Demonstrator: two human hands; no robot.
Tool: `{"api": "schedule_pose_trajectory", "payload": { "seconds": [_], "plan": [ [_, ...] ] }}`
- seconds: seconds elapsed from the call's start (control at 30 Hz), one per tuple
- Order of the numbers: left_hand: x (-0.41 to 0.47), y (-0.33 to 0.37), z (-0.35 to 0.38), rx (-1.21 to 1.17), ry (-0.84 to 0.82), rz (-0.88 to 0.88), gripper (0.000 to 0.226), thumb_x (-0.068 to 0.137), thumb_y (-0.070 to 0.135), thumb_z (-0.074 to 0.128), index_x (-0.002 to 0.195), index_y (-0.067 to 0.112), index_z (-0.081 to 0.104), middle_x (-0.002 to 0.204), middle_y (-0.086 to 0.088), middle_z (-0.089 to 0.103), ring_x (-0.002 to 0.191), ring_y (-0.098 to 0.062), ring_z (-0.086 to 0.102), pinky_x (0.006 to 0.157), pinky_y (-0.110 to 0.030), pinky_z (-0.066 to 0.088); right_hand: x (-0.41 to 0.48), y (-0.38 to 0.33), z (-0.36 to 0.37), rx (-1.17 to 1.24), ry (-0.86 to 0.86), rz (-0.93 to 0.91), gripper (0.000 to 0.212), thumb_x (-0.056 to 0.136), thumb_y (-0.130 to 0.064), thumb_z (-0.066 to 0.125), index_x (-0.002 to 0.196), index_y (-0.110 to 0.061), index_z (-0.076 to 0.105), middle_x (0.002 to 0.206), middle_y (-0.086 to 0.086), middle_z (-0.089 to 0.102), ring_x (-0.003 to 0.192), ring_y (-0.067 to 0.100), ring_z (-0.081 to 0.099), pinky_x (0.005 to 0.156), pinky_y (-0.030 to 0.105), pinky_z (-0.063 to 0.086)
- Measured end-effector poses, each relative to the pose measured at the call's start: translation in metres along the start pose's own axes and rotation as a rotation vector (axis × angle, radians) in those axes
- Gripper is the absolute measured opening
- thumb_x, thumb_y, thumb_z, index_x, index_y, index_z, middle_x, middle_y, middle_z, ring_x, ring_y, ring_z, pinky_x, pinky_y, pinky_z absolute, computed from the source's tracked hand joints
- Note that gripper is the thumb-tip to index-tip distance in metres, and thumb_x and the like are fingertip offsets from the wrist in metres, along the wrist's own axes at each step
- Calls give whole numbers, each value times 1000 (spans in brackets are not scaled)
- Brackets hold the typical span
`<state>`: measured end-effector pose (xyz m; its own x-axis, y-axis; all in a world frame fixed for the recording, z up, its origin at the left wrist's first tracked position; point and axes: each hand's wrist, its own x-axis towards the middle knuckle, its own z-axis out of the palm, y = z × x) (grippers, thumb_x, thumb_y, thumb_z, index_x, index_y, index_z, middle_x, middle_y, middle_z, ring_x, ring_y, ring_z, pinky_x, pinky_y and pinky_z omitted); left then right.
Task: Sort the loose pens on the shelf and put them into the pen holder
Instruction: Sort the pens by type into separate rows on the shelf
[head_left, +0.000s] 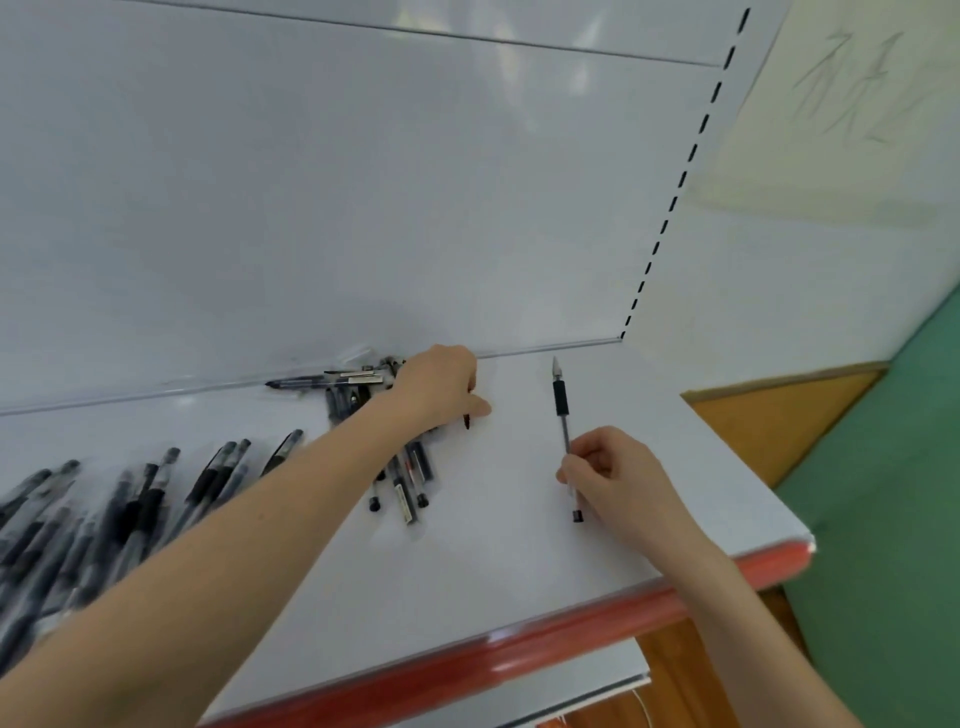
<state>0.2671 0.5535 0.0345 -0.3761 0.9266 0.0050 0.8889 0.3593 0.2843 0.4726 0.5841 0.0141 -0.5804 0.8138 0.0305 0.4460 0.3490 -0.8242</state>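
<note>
On the white shelf (519, 545), the right hand (613, 473) pinches one pen (563, 415) pointing twelve o'clock. The left hand (441, 387) is closed over the loose pile (405, 467) at nine o'clock. No holder visible. Advise aligning tips one way before gathering.

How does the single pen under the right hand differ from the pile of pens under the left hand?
The single pen lies alone on bare shelf, pointing toward the back panel; the pile of pens is bunched and crossed at mixed angles. The right hand pinches the single pen by its rear half, while the left hand rests on top of the pile. Both are dark-gripped, clear-barrelled pens lying flat.
</note>
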Motion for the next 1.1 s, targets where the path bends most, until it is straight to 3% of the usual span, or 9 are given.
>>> {"api": "schedule_pose_trajectory", "payload": {
  "seconds": [0.1,0.17,0.27,0.37,0.6,1.1],
  "plan": [
    [-5,-2,0,-236,106,7,19,82,16,64,97,4,65,102,-10,65,94,-23,60,75,-25,43,-3,-7,2,89,0,-15,9,84,-10,54,80,-18,54,78,7,69,59,11,54,46,12,40],
    [-12,-3,-8,-541,175,-64,18,81,13,67,95,1,66,83,-7,64,77,-20,59,67,-19,45,-6,-16,3,137,8,-52,10,85,-7,52,81,-17,53,63,-2,66,52,7,52,47,17,41],
    [-29,-5,-29,-1156,227,-170,5,83,9,66,83,5,67,56,0,64,57,-13,59,59,-18,53,-15,-30,5,177,25,-142,16,87,-7,49,79,-21,52,45,-3,49,45,11,39,46,19,34],
    [-50,-9,-50,-1446,224,-186,6,85,14,64,79,13,63,56,4,66,57,-10,64,60,-20,55,-28,-47,12,244,6,-250,17,89,-13,52,78,-25,54,46,1,33,47,14,29,42,18,24],
    [-86,-23,-72,-1583,322,-134,9,88,14,58,80,11,61,60,1,66,57,-9,62,55,-17,52,-41,-73,28,274,-65,-383,4,87,-35,53,88,-38,56,47,4,30,45,12,26,43,20,22],
    [-125,-27,-63,-1526,540,-138,5,81,6,65,78,10,64,68,-4,67,62,-13,63,64,-23,57,-44,-90,63,281,-100,-422,5,81,-33,47,79,-33,52,42,1,32,42,13,28,42,22,23]
  ]
}}
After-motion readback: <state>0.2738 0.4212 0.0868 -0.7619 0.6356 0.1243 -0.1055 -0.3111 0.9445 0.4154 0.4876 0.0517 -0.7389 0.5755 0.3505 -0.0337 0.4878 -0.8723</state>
